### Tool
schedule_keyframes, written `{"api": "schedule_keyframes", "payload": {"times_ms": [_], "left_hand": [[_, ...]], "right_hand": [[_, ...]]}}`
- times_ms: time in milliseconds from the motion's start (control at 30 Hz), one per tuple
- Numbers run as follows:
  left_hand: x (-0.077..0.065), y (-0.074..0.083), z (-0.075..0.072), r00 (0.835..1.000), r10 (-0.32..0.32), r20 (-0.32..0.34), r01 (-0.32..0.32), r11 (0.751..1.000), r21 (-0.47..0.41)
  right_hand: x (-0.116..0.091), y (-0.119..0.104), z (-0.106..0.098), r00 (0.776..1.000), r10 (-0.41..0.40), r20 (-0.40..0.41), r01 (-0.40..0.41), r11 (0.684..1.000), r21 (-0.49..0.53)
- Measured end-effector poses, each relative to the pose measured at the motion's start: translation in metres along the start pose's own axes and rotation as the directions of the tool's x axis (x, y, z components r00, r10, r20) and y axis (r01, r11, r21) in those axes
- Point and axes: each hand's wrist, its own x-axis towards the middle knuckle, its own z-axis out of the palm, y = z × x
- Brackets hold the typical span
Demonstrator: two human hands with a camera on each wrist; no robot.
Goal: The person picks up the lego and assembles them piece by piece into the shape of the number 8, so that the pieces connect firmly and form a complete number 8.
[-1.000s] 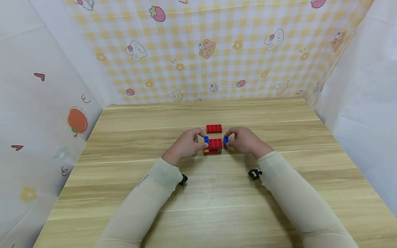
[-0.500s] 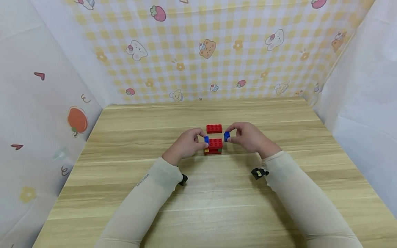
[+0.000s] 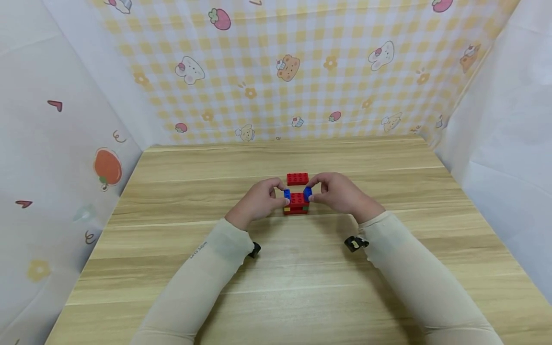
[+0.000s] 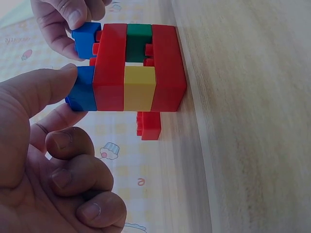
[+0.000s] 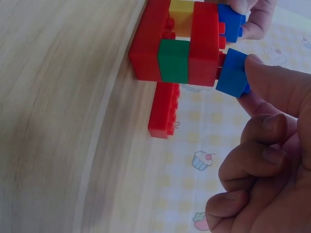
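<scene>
On the table stands a small stack: a red brick at the bottom, a yellow brick (image 4: pixel 139 89) and a green brick (image 5: pixel 174 61) as uprights, and an upper red brick (image 3: pixel 298 198) across them. My left hand (image 3: pixel 259 200) pinches a blue brick (image 4: pixel 83 89) seated on the upper brick's left end. Between thumb and finger, my right hand (image 3: pixel 340 192) holds another blue brick (image 5: pixel 233 73) at the right end. That one is tilted, and in the right wrist view a narrow gap shows between it and the red brick.
A separate red brick (image 3: pixel 297 179) lies on the wooden table (image 3: pixel 284 287) just behind the stack. Beyond the table's far edge hangs a yellow checked cloth (image 3: pixel 276 96), with white cloth (image 3: pixel 509 120) at the sides.
My right hand lifted its blue brick from the table beside the stack, then carried it left onto the upper red brick's right end. The left hand stayed in place.
</scene>
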Motion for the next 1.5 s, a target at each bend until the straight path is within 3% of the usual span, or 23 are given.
{"api": "schedule_keyframes", "payload": {"times_ms": [1500], "left_hand": [[0.0018,-0.0044,0.0030,1.000,0.005,0.004,-0.004,0.999,-0.047]], "right_hand": [[-0.0008,-0.0070,0.0075,1.000,0.013,0.002,-0.013,1.000,-0.012]]}}
